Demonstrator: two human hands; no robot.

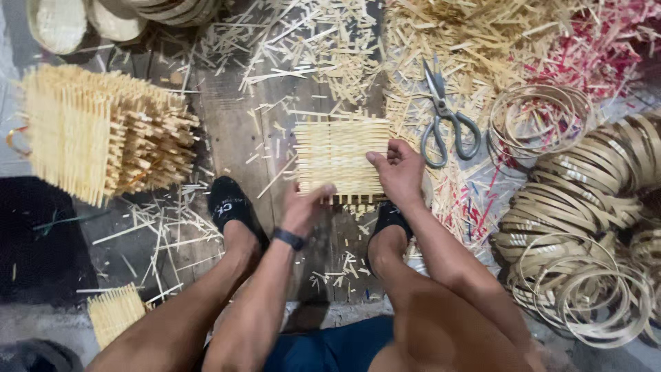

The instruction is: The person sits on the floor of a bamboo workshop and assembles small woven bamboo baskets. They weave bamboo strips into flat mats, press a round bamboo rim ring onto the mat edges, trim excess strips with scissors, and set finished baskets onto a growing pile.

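A small square mat (339, 153) woven from pale bamboo strips is held flat above the wooden floor. My left hand (304, 207) grips its near left corner, a dark band on the wrist. My right hand (397, 172) pinches its right edge with fingers curled over the weave. Loose strip ends stick out on all sides of the mat. My feet in black slippers (231, 205) rest on the floor below it.
Grey-handled scissors (444, 117) lie right of the mat among bamboo offcuts (330, 48). A thick stack of woven mats (103, 134) stands at left, another mat (116, 313) bottom left. Coiled bamboo rings (585, 227) pile up at right. Red-dyed scraps (599, 48) top right.
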